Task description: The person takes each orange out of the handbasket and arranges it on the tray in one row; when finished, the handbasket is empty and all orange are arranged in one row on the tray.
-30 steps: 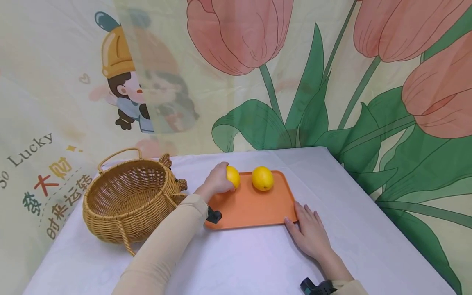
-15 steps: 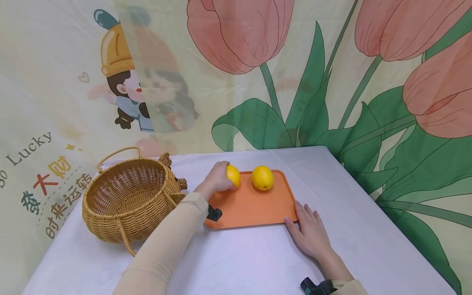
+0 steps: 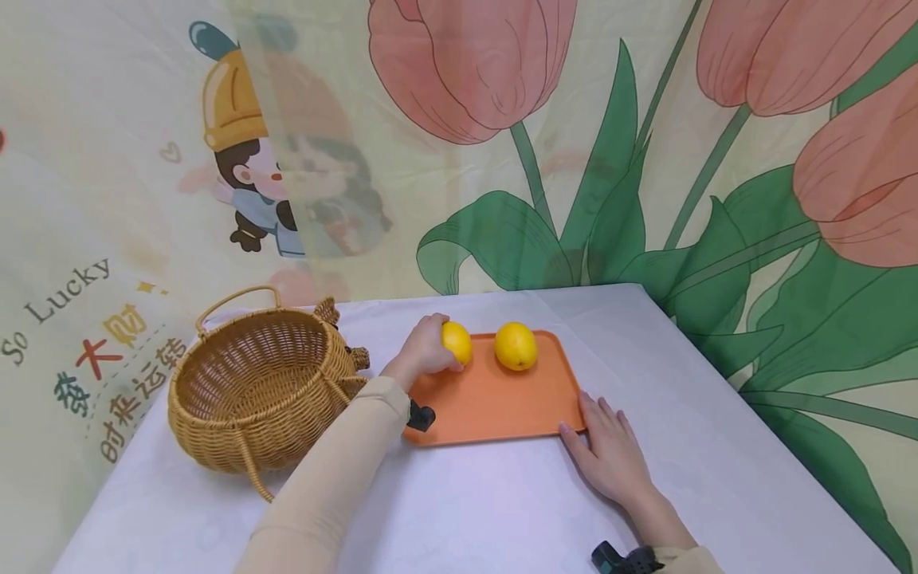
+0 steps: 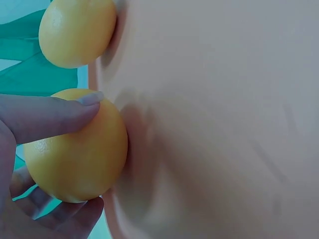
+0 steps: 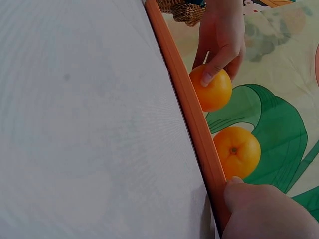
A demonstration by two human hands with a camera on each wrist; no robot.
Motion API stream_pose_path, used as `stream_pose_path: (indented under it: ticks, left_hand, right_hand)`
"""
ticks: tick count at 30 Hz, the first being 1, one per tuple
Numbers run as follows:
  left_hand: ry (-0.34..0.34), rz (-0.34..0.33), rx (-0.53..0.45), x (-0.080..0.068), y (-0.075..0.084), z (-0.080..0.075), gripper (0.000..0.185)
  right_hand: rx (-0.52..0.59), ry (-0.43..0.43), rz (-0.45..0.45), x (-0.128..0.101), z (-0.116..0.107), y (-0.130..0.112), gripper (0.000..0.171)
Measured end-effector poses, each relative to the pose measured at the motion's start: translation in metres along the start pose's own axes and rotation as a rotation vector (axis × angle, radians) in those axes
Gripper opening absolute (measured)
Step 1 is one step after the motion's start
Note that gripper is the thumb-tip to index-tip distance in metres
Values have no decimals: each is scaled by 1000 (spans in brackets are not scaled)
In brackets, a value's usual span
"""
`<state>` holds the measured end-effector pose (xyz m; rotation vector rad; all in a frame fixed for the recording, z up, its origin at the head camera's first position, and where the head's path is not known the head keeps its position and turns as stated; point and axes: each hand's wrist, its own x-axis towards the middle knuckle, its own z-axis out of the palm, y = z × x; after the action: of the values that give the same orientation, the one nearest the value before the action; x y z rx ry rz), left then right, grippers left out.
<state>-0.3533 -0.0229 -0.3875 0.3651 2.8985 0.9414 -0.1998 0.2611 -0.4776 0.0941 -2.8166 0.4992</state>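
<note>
Head view first: my left hand was curled round the nearer lemon at the far left corner of the orange tray, just left of centre in the frame, while the second lemon sat free on the tray a little to the right of it, close but not touching. The left wrist view confirmed the hold: one finger lay across the top of the gripped lemon, other fingers cupped it from below at the lower left of that frame, and the fruit rested against the tray surface, with the other lemon at the upper left. My right hand lay flat on the white tablecloth, fingers straight and holding nothing, its fingertips against the tray's near right corner; the right wrist view showed a digit pressed to the tray rim at the lower right. The wicker basket stood at the left of the head view, well apart from the tray, tipped with its mouth towards me. My call for doing this step well: keep the wrap even round the fruit, lift straight up so it clears the raised rim, avoid nudging its neighbour, and let the flat hand brace the tray against sliding.
</note>
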Motion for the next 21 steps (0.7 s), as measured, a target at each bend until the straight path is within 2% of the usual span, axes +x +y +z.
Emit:
stream_pose_path:
  ticks: [7, 21]
  left_hand:
    - [-10, -23, -38, -1, 1, 0, 90]
    - [-28, -27, -18, 0, 3, -3, 89]
  right_hand:
    - [5, -3, 1, -1, -1, 0, 79]
    - [10, 5, -15, 1, 0, 0, 79]
